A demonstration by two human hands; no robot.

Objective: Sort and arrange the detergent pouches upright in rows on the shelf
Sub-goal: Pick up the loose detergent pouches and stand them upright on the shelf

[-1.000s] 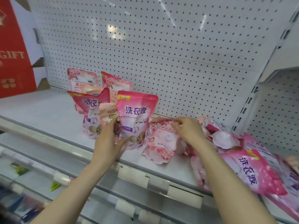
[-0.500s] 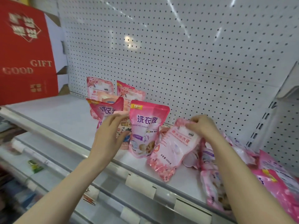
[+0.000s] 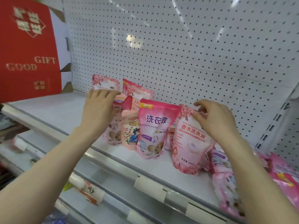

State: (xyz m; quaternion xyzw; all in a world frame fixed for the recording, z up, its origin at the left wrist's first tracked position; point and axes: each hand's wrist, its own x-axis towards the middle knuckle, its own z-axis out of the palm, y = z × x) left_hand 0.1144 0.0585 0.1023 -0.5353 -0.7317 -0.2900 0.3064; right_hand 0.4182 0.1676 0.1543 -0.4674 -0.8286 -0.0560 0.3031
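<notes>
Right hand (image 3: pixel 216 122) pinches the top of the floral pouch (image 3: pixel 189 143), standing upright; left hand (image 3: pixel 98 110) touches the back pouch (image 3: pixel 105 81), grip unclear.

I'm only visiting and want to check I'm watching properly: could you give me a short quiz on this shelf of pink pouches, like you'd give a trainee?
1. True or false: the right-hand grip pinches the top of the pale pink floral plastic pouch.
2. What is seen to the left of the pouches? A) a red cardboard box printed GOOD GIFT; B) a blue plastic bucket; C) a green glass bottle.
3. Which grip reaches the pouches nearest that box?
Key: 1 true; 2 A; 3 the left-hand grip.
</notes>
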